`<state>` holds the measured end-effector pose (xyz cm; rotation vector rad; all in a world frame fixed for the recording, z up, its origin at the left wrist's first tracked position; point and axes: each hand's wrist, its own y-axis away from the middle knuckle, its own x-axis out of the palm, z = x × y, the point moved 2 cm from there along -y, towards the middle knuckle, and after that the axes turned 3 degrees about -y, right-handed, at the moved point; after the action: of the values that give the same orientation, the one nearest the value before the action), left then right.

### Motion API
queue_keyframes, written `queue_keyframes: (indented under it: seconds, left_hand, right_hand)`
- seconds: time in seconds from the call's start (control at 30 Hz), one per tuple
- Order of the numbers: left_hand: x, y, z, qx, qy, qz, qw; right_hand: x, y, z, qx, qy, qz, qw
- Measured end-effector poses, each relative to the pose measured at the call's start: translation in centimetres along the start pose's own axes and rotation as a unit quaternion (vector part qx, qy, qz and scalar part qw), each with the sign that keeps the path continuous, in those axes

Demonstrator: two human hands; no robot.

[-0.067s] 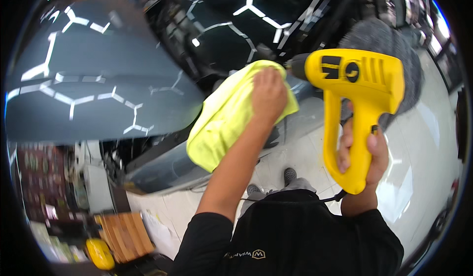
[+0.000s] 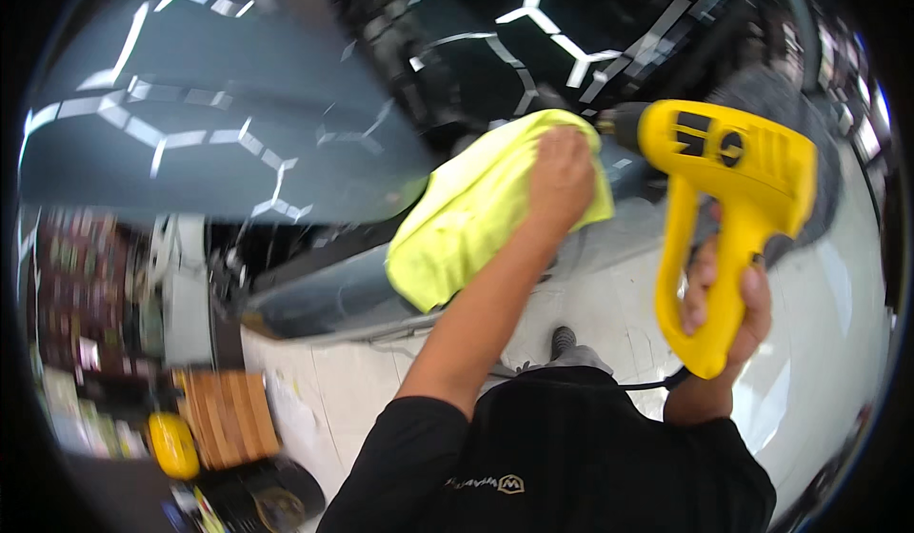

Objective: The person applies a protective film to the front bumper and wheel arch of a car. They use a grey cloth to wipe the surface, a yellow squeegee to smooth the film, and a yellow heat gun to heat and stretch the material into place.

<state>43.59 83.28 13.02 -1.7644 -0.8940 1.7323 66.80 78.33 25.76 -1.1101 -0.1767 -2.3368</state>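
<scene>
My left hand [image 2: 562,179] grips a bright yellow-green cloth [image 2: 465,227], fingers bent over its right end. The cloth lies against grey car bodywork, beside the rounded corner of a glossy grey panel [image 2: 224,176]; what is beneath it is hidden. Wrapped round the handle of a yellow heat gun [image 2: 728,148], my right hand [image 2: 750,324] holds it upright. Its dark nozzle points left, close to the cloth's right edge and my left fingers. A black cord [image 2: 647,384] runs from the bottom of the handle across my front.
Below the cloth runs a long grey car edge [image 2: 333,295]. A dark fluffy grey thing [image 2: 824,200] is behind the heat gun. Toward the lower left are a slatted wooden piece [image 2: 228,419], a yellow object [image 2: 174,445] and a black round container [image 2: 286,495]. Pale floor tiles [image 2: 357,371] lie underfoot.
The whole view has shifted, with the car, cloth and heat gun all appearing farther right. Both hands keep their holds, and the nozzle stays close to the cloth.
</scene>
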Motion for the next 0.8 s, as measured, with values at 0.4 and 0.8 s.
queue_keyframes:
  seconds: [0.4, 0.8]
  left_hand:
    - [-16.3, 26.8, 16.1, -0.325, -0.197, 0.030, 0.924]
    - [-14.9, 20.0, 15.2, -0.148, -0.118, 0.024, 0.982]
  right_hand:
    - [-1.4, 1.1, -2.7, 0.104, -0.059, 0.225, 0.967]
    - [11.0, 3.0, -8.2, 0.068, 0.077, 0.039, 0.994]
